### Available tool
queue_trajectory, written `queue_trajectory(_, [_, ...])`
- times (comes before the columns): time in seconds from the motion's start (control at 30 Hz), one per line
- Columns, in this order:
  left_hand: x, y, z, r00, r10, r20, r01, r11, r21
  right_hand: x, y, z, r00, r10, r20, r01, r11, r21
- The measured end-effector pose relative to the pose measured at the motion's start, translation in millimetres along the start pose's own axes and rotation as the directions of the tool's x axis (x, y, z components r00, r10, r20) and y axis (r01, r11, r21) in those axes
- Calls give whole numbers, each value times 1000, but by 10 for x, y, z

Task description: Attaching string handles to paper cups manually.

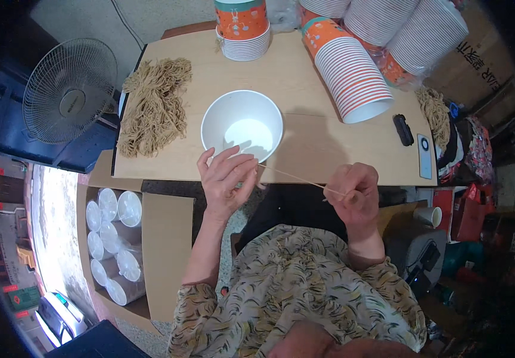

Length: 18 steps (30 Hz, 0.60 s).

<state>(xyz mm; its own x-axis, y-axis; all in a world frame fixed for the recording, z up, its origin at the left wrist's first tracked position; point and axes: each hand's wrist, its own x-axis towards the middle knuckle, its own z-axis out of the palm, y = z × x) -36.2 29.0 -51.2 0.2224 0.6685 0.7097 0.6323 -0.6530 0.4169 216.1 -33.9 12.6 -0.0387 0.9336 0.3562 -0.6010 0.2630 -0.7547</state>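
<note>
A grey fan (71,92) stands far left, just beyond the table (305,77). Toward the table's right end lie a black case (403,130) and, just beside it, a pale phone (425,156). Nearer on the right are a white cup (428,216) and a red bag (470,209). A carton (478,65) stands far right; a vehicle (60,316) is near left.

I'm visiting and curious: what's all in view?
Table: one, pale wood, centre
Open bowl: one, white, table's near edge
Bowl stacks: several, orange and white, far side
Strand bundles: two, tan, table's left and right
Strand: one, tan, by table's edge
Phone: one, pale, table's right
Oblong object: one, black, beside phone
Fan: one, grey, left
Carton: one, brown, lower left
Wrapped stacks: several, whitish, boxed
Cup: one, white, right
Left fingers: on strand's left
Right fingers: on strand's right
</note>
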Motion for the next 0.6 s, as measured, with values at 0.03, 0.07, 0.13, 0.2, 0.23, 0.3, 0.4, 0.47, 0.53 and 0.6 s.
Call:
queue_trajectory(0.03, [2,-8,-6,999,10,33,-11,1000,14,6,8,-2,1000,0,2,0,1000,-1])
queue_trajectory(0.07, [9,-15,-16,998,21,65,-23,999,28,17,11,-4,1000,-11,-8,11,1000,-11])
queue_trajectory(0.13, [105,3,-128,992,8,127,-19,996,88,25,-6,-11,1000,-27,-17,26,999,-23])
queue_trajectory(0.2, [154,-62,-245,973,-20,230,-24,982,190,18,-72,-14,992,-59,-109,26,959,-281])
queue_trajectory(0.23, [155,-114,-299,965,-51,258,-13,971,239,16,-93,-27,992,-66,-109,33,959,-280])
queue_trajectory(0.3, [223,-151,-406,961,-62,271,-26,950,311,15,-144,-16,989,-39,-146,-10,947,-322])
queue_trajectory(0.4, [191,-277,-367,948,38,316,-138,944,300,111,-175,120,980,-73,-183,-18,892,-452])
queue_trajectory(0.47, [292,-99,-220,955,28,296,-106,962,250,187,-142,258,985,-48,-164,-26,906,-422])
queue_trajectory(0.53, [355,67,-30,953,-52,300,-11,979,202,295,-81,410,988,58,-146,-108,925,-363])
queue_trajectory(0.6, [497,228,37,945,-42,324,17,997,79,416,-23,430,975,150,-163,-190,944,-270])
